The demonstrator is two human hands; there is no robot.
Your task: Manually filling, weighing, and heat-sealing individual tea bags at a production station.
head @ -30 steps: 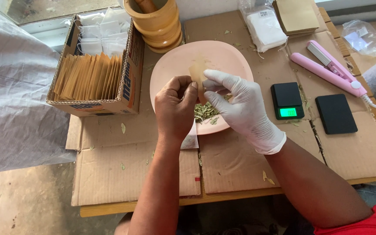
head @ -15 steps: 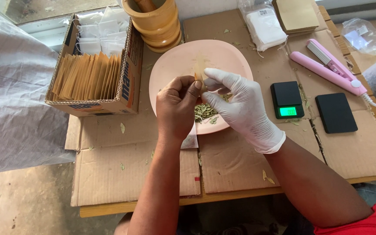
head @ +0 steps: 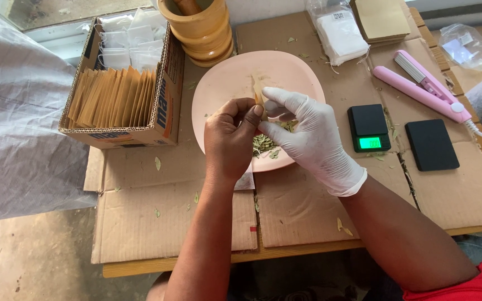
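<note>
Paper sachet (head: 258,89), small and tan, sits pinched between both hands above the pink plate (head: 224,83). Left hand (head: 231,136) is bare, fingers curled, thumb and forefinger clamped on the sachet's lower edge. Right hand (head: 307,134) wears a white glove, fingertips closed on the same sachet from the other side. Hands are touching each other over the plate's near half.

Dried green leaves (head: 263,145) lie in a small heap on the plate, just below the hands, partly hidden by them. A few stray leaf bits are scattered on the cardboard sheets (head: 168,223) covering the table (head: 140,268).

Left of the plate: open cardboard box (head: 160,120) with a row of tan sachets standing on edge, white ones behind them. Behind the plate: wooden mortar (head: 205,28) with a pestle in it. Right of the plate: small black pocket scale (head: 368,127), green display lit, and its black lid (head: 430,145) just beside it. Further back: pink heat sealer (head: 422,89), a stack of white filter bags (head: 341,36) in clear wrap, a stack of tan envelopes (head: 383,19), and a clear plastic bag (head: 467,47) at the far right edge.

Grey sheeting (head: 18,122) hangs at the left, off the table.
</note>
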